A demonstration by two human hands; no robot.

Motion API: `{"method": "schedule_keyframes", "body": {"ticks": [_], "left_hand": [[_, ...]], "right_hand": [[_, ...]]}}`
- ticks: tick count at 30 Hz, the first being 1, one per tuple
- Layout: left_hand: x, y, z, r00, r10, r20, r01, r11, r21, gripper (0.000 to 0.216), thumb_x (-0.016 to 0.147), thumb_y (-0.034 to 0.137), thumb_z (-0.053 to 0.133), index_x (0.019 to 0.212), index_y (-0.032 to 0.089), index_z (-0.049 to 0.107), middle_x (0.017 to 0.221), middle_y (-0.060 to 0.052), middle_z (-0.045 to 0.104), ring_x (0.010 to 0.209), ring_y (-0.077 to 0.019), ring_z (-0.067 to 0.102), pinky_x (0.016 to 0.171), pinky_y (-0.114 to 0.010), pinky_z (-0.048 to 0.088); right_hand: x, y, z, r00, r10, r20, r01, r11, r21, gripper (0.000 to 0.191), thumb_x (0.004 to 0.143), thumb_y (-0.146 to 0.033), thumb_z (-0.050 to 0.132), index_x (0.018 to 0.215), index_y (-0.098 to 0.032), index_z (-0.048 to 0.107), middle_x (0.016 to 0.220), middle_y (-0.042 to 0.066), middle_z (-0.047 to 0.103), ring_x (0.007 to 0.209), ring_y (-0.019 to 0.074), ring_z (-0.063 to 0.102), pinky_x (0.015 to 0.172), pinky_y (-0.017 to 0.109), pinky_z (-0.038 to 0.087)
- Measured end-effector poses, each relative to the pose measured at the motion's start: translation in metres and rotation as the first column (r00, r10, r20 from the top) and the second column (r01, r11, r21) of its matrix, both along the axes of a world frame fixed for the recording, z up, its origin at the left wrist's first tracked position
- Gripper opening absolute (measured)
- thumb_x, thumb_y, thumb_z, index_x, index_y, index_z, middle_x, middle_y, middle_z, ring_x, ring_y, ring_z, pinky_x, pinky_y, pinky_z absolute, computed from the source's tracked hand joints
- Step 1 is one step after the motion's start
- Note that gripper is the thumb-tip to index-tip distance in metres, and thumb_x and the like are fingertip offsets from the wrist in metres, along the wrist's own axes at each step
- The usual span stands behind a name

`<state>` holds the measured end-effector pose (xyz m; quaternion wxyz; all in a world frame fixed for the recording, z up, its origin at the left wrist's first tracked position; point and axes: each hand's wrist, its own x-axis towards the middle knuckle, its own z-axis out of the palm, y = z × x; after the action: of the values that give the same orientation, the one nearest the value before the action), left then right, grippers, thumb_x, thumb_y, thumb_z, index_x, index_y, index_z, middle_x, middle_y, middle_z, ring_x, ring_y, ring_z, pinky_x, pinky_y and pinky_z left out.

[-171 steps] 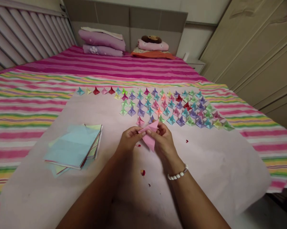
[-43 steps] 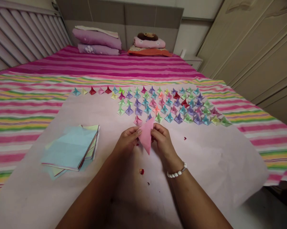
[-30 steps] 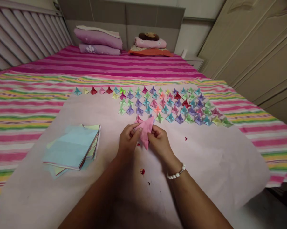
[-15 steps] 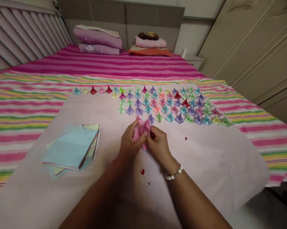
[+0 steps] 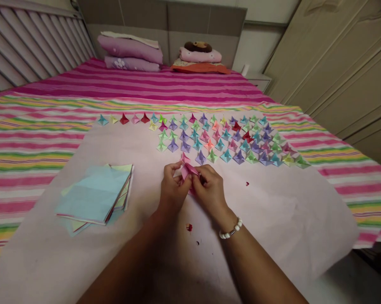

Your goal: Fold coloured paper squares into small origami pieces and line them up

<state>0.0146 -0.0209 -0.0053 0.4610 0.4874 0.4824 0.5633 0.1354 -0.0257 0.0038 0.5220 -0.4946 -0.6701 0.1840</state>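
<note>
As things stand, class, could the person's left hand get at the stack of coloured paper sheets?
Probably yes: the stack of sheets lies uncovered on the left hand's side, nothing between them, though both hands now pinch the pink paper.

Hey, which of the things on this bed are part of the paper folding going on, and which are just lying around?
Part of the folding:
- pink paper, pinched between left hand and right hand
- stack of coloured sheets
- rows of folded paper shapes
- pale cover sheet under the work

Just lying about:
- pillows
- folded bedding
- small red scraps
</note>
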Motion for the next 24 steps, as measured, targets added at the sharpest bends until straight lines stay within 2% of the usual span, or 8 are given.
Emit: {"method": "schedule_keyframes", "body": {"ticks": [2,4,7,11,15,19,22,24], "left_hand": [[0.001,-0.001,0.001,0.999,0.016,-0.034,-0.017,0.999,-0.034,0.036,0.071,0.024,0.070,0.103,0.020,0.056,0.109,-0.005,0.064,0.070,-0.0135,0.062,0.063,-0.024,0.048],[0.001,-0.003,0.003,0.995,0.004,-0.097,-0.008,0.999,-0.039,0.023,0.074,0.026,0.067,0.094,0.019,0.061,0.085,-0.001,0.065,0.063,-0.0117,0.056,0.059,-0.022,0.043],[0.001,-0.005,0.006,0.991,-0.058,-0.119,0.060,0.998,0.014,0.011,0.078,0.023,0.061,0.086,0.018,0.067,0.069,0.002,0.061,0.063,-0.0125,0.052,0.060,-0.022,0.041],[0.000,-0.005,0.007,0.991,-0.090,-0.103,0.095,0.994,0.051,0.010,0.075,0.017,0.059,0.080,0.018,0.067,0.072,0.002,0.062,0.066,-0.0133,0.052,0.063,-0.023,0.041],[0.000,-0.004,0.002,0.996,-0.059,-0.060,0.060,0.998,0.011,0.009,0.068,0.013,0.061,0.074,0.018,0.065,0.071,0.001,0.063,0.074,-0.0165,0.057,0.067,-0.024,0.043],[-0.001,-0.002,-0.001,0.998,-0.004,-0.055,-0.002,0.995,-0.096,0.027,0.066,0.011,0.061,0.091,0.019,0.062,0.088,-0.001,0.067,0.073,-0.0157,0.061,0.068,-0.026,0.047],[-0.001,-0.001,-0.003,0.998,0.028,-0.054,-0.032,0.997,-0.076,0.042,0.066,0.012,0.064,0.107,0.020,0.060,0.109,-0.005,0.066,0.093,-0.0195,0.063,0.083,-0.030,0.048],[-0.002,0.001,-0.005,0.999,0.035,-0.042,-0.037,0.999,-0.038,0.045,0.065,0.011,0.065,0.108,0.019,0.061,0.115,-0.007,0.065,0.107,-0.0220,0.060,0.095,-0.033,0.044]], "right_hand": [[0.000,-0.001,0.000,1.000,-0.026,0.017,0.025,1.000,0.016,0.024,0.082,-0.009,0.049,0.090,-0.021,0.069,0.082,0.005,0.063,0.076,0.0186,0.059,0.068,0.031,0.047],[-0.001,-0.002,0.001,0.998,-0.050,0.025,0.049,0.998,0.039,0.024,0.082,-0.009,0.049,0.089,-0.021,0.068,0.082,0.005,0.063,0.077,0.0190,0.059,0.068,0.032,0.047],[-0.002,-0.003,0.000,0.996,-0.071,0.056,0.067,0.996,0.062,0.025,0.082,-0.009,0.048,0.091,-0.022,0.068,0.082,0.005,0.063,0.078,0.0196,0.058,0.069,0.033,0.048],[-0.003,-0.003,-0.001,0.992,-0.090,0.087,0.084,0.994,0.073,0.027,0.080,-0.008,0.048,0.092,-0.022,0.067,0.083,0.005,0.062,0.078,0.0197,0.058,0.070,0.033,0.048],[-0.002,-0.003,0.000,0.992,-0.121,0.024,0.120,0.992,0.041,0.025,0.077,-0.007,0.050,0.087,-0.021,0.068,0.080,0.004,0.062,0.073,0.0183,0.058,0.067,0.031,0.047],[-0.001,-0.002,-0.001,0.990,-0.130,-0.052,0.130,0.991,-0.014,0.025,0.075,-0.007,0.050,0.084,-0.021,0.069,0.079,0.003,0.062,0.069,0.0170,0.057,0.064,0.031,0.047],[-0.002,-0.001,-0.002,0.992,-0.110,-0.069,0.109,0.994,-0.015,0.025,0.075,-0.008,0.051,0.085,-0.021,0.070,0.080,0.003,0.062,0.069,0.0168,0.057,0.064,0.030,0.047],[-0.002,-0.001,-0.004,0.993,-0.091,-0.075,0.091,0.996,-0.008,0.025,0.075,-0.008,0.052,0.084,-0.022,0.071,0.081,0.004,0.061,0.071,0.0169,0.058,0.063,0.030,0.047]]}}
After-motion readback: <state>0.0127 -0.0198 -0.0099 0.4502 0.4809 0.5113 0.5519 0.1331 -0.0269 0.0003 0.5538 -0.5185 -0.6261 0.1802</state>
